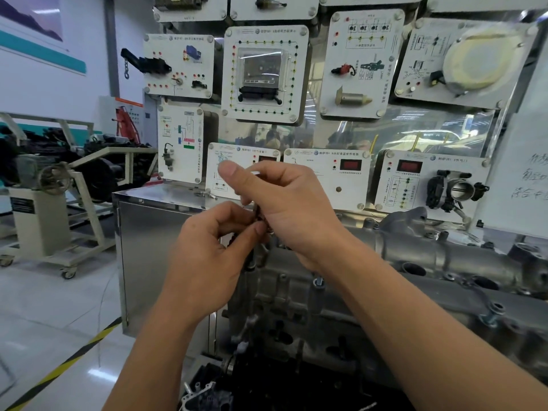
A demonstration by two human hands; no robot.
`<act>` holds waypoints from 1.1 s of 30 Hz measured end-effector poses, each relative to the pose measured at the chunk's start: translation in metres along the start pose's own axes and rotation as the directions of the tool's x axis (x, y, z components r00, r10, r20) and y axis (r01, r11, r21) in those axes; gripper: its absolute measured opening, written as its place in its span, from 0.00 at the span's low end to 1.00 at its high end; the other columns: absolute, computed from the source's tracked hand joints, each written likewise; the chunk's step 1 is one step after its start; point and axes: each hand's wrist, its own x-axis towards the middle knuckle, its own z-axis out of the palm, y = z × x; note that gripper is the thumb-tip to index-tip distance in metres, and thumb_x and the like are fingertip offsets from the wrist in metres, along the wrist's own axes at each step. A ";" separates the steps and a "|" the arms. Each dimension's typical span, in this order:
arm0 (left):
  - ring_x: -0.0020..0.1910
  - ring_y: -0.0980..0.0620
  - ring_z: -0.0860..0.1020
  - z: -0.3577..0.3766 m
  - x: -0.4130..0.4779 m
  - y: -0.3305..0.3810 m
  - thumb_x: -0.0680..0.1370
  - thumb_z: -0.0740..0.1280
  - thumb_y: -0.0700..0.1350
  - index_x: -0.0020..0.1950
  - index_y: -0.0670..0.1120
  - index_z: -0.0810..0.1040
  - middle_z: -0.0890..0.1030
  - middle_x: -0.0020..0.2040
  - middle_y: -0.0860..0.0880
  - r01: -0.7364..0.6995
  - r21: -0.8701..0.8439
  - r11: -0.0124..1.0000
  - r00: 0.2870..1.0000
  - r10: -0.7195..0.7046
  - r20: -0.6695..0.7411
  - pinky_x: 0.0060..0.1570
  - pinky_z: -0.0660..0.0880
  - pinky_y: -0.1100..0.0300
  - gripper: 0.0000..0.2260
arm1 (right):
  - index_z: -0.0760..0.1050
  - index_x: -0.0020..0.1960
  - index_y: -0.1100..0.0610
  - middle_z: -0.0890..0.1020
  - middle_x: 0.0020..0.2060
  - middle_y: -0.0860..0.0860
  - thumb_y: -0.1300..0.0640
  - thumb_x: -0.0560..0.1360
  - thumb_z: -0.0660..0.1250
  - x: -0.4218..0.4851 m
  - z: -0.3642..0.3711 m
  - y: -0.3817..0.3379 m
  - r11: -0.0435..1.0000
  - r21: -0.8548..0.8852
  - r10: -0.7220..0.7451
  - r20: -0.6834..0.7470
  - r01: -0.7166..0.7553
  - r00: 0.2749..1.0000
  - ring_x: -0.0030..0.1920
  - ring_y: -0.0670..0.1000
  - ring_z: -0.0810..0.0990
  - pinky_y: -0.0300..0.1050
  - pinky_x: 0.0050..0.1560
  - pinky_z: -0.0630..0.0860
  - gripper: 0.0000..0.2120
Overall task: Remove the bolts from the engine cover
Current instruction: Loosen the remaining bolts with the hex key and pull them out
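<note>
Pinching bolts [256, 214] between left hand [207, 256] and right hand [286, 207] above engine cover [296, 301].

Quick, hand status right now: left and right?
Left hand: pinching a slim dark piece, apparently a bolt.
Right hand: fingers curled round the same bolt.

Can't really tell what that dark little piece [257, 216] is, the fingers of the left hand [207, 256] and right hand [284, 209] pinching it cover nearly all of it. The engine cover [444, 256] runs off the right edge, same for the handwritten sheet [527, 173]. Print on the wall panels [314, 179] is too tiny to read from here.
</note>
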 end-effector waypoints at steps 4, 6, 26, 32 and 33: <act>0.40 0.52 0.85 0.000 0.000 0.002 0.74 0.70 0.47 0.48 0.44 0.82 0.86 0.39 0.48 0.006 -0.111 0.994 1.000 -0.005 0.012 0.39 0.80 0.58 0.07 | 0.83 0.38 0.57 0.83 0.33 0.55 0.51 0.76 0.69 -0.003 0.003 0.001 0.962 -0.238 -0.160 -0.092 0.134 0.983 0.27 0.45 0.74 0.45 0.29 0.74 0.13; 0.34 0.52 0.84 -0.002 0.001 0.000 0.72 0.70 0.49 0.43 0.42 0.80 0.85 0.36 0.47 0.030 -0.176 0.984 1.000 -0.031 -0.002 0.34 0.78 0.61 0.10 | 0.82 0.41 0.60 0.85 0.37 0.55 0.53 0.80 0.64 -0.005 0.001 0.001 0.971 -0.193 -0.160 -0.066 0.144 0.985 0.29 0.48 0.74 0.47 0.31 0.75 0.14; 0.42 0.47 0.85 0.008 0.000 0.003 0.71 0.70 0.45 0.47 0.44 0.85 0.87 0.41 0.48 0.073 -0.260 0.963 0.997 -0.078 -0.009 0.41 0.81 0.65 0.08 | 0.74 0.36 0.59 0.70 0.29 0.52 0.49 0.77 0.69 0.003 0.004 0.002 0.981 0.167 -0.108 0.024 0.102 0.994 0.25 0.41 0.67 0.28 0.31 0.66 0.16; 0.40 0.54 0.85 0.010 0.000 0.003 0.72 0.68 0.43 0.50 0.42 0.84 0.86 0.42 0.45 0.069 -0.325 0.943 0.997 -0.079 -0.016 0.40 0.78 0.68 0.09 | 0.77 0.38 0.61 0.75 0.24 0.42 0.56 0.79 0.68 0.000 0.001 -0.001 0.987 0.038 -0.155 0.023 0.154 0.988 0.22 0.41 0.68 0.28 0.24 0.65 0.13; 0.40 0.54 0.85 0.010 0.000 0.002 0.73 0.69 0.43 0.50 0.43 0.84 0.86 0.42 0.45 0.075 -0.332 0.940 0.996 -0.087 -0.021 0.40 0.79 0.67 0.09 | 0.80 0.41 0.59 0.80 0.28 0.44 0.56 0.80 0.65 -0.001 0.000 0.000 0.988 0.068 -0.142 0.030 0.139 0.989 0.24 0.41 0.70 0.28 0.25 0.66 0.12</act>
